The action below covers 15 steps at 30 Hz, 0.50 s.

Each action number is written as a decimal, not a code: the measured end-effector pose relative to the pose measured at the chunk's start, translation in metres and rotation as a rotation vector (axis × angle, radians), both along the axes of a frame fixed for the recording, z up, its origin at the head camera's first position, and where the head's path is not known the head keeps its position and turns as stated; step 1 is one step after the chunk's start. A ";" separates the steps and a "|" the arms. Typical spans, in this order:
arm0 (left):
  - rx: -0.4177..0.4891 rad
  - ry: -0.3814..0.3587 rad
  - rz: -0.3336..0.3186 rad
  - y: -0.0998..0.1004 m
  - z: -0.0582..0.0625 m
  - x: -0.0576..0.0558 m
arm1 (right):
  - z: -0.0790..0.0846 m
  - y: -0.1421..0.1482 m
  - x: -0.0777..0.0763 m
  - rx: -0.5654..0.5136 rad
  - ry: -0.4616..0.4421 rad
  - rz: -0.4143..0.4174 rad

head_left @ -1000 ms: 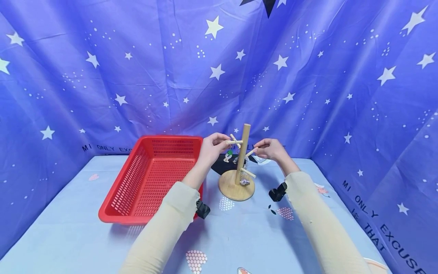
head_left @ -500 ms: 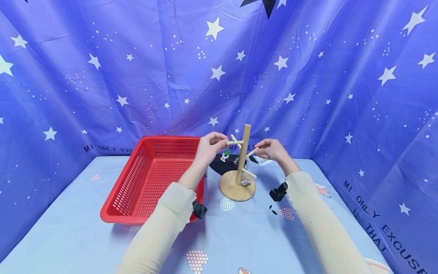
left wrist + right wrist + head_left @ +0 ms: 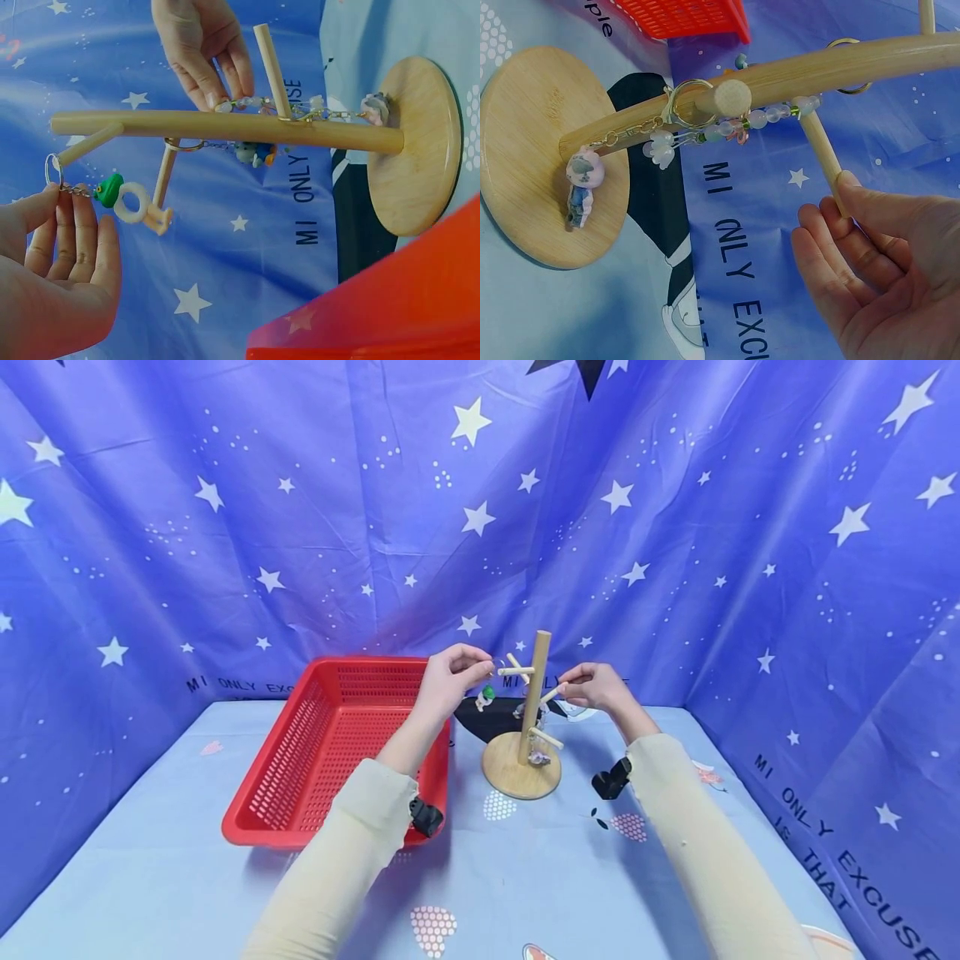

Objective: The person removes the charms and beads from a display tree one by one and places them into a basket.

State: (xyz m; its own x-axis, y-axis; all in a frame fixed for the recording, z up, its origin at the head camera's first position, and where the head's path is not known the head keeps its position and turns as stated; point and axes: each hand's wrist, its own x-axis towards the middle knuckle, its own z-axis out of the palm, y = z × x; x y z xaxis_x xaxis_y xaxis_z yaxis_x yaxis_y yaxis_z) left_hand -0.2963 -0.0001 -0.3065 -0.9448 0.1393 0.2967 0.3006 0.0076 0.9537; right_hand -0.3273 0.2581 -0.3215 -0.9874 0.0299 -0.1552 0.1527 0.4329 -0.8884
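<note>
My left hand (image 3: pixel 447 683) pinches the metal ring of a keychain (image 3: pixel 110 190), a small figure with a green frog-like head and a white ring. In the left wrist view that ring sits right at the tip of an upper peg of the wooden stand (image 3: pixel 534 693). On the other side, my right hand (image 3: pixel 597 687) pinches the end of another peg (image 3: pixel 823 146). A beaded strand (image 3: pixel 769 118) hangs on that peg. Lower down, a keychain with a pinkish-grey figure (image 3: pixel 583 180) hangs from a peg by its ring. Another keychain, with a blue figure (image 3: pixel 255 153), hangs behind the post.
A red plastic basket (image 3: pixel 247 837) with perforated sides stands left of the stand, partly under my left forearm. The table has a light blue printed cloth (image 3: pixel 540 877). A purple-blue curtain with stars (image 3: pixel 480 568) encloses the back and sides.
My left hand has moved left, drawing the frog-figure keychain outward to the peg's tip, so the figure hangs further from the post. The right hand has stayed on its peg.
</note>
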 end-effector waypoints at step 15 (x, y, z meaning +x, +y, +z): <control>0.034 0.006 -0.005 -0.016 0.003 0.000 | 0.000 0.000 0.000 -0.031 0.001 -0.002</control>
State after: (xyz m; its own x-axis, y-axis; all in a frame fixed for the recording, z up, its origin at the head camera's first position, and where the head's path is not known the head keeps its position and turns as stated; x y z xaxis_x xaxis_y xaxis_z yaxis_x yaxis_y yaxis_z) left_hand -0.2967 -0.0162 -0.3036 -0.9422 0.1339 0.3071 0.3063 -0.0266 0.9516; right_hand -0.3272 0.2580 -0.3213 -0.9875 0.0271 -0.1556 0.1531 0.4048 -0.9015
